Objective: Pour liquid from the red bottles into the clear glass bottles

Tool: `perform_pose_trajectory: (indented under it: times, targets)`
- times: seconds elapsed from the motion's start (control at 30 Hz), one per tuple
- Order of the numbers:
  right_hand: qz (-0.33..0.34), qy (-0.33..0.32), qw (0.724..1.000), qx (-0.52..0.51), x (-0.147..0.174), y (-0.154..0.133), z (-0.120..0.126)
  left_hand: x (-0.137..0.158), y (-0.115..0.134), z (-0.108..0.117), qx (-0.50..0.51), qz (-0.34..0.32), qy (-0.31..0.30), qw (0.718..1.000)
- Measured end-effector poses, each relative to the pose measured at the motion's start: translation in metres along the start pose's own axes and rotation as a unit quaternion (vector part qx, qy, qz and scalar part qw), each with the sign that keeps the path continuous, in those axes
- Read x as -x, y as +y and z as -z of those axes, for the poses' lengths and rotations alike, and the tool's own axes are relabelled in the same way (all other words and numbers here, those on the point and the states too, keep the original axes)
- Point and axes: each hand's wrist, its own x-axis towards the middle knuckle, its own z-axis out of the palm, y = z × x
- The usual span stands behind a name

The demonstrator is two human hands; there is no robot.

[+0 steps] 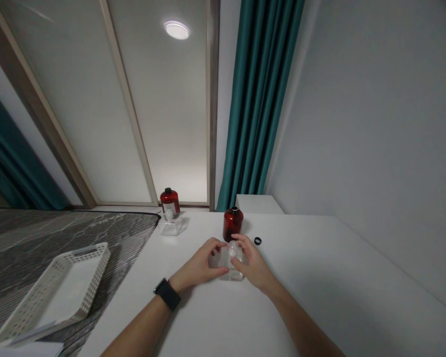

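Observation:
A squat clear bottle (232, 274) with a rounded clear stopper (233, 249) stands on the white table in front of me. My left hand (202, 264) is closed on the left side of this bottle, thumb toward me. The fingers and thumb of my right hand (255, 267) are closed around the stopper at its top. Right behind my hands stands a dark red bottle (232, 222) with no cap on its mouth. A small black ring-shaped cap (257, 241) lies to its right.
At the table's far left corner stand another red bottle (170, 198) with a black cap and a second clear bottle (170, 228). A white perforated basket (91, 287) is left of the table (215, 322). A white box-like surface (258, 203) sits beyond the far edge, near a teal curtain (260, 99).

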Motion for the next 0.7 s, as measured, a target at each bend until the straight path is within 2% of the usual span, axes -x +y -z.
perform_pose_trajectory:
  times: [0.17,0.33,0.47,0.6,0.7]
  targets:
    - [0.005,0.008,1.0,-0.004,0.0,-0.0008,0.0027,0.0,0.0017,0.0001,-0.006,0.002,-0.005,1.0]
    - [-0.007,-0.024,0.999,-0.031,0.0004,-0.0061,0.0025,0.0,0.0005,-0.0001,-0.005,0.001,-0.003,1.0]
    - [-0.003,-0.003,0.999,-0.039,-0.0001,-0.005,0.0022,0.0,-0.0031,-0.0009,0.0,-0.008,-0.001,1.0]
    - [-0.02,-0.025,0.997,-0.077,0.0006,-0.0023,0.0016,-0.0001,-0.0044,-0.0015,0.004,-0.01,-0.003,1.0]
    - [-0.019,-0.019,0.997,-0.074,0.0011,-0.0007,0.0017,-0.0003,-0.0036,-0.0015,0.006,-0.005,-0.004,1.0]
